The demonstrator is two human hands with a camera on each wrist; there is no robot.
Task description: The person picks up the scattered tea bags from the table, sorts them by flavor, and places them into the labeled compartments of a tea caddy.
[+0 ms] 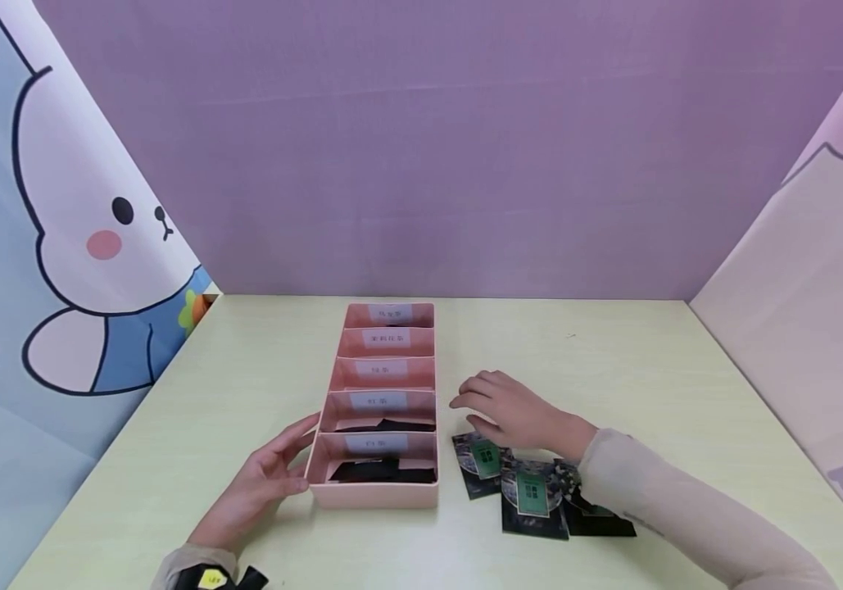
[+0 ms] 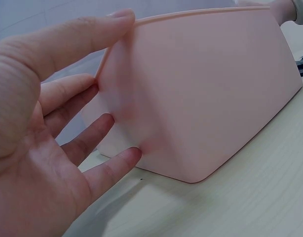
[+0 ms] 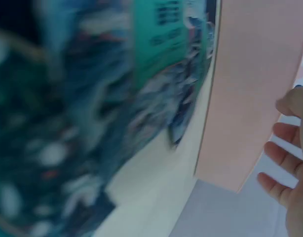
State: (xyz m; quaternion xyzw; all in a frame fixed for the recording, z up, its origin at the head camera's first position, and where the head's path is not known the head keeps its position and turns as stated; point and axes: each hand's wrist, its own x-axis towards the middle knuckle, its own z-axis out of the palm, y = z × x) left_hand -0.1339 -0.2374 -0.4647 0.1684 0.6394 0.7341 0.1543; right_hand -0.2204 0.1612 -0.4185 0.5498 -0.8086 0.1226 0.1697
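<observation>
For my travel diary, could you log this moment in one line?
left hand: touches pink box; right hand: empty, near dark packets; dark packets: on table, right of pink box

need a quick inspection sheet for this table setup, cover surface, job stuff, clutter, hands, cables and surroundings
Surface: pale table, tiny mark toward the back.
Job's things: pink box with five compartments, each bearing a label; dark packets show in the nearest two. At least three loose packets lie right of the box, the rightmost partly hidden by the sleeve.
Clutter: nothing seen.
Hands: left hand touches the box's near left corner; right hand is just right of the box, nothing visible in it.
Cables: nothing seen.
Surroundings: purple backdrop, rabbit panel left, pale panel right.
</observation>
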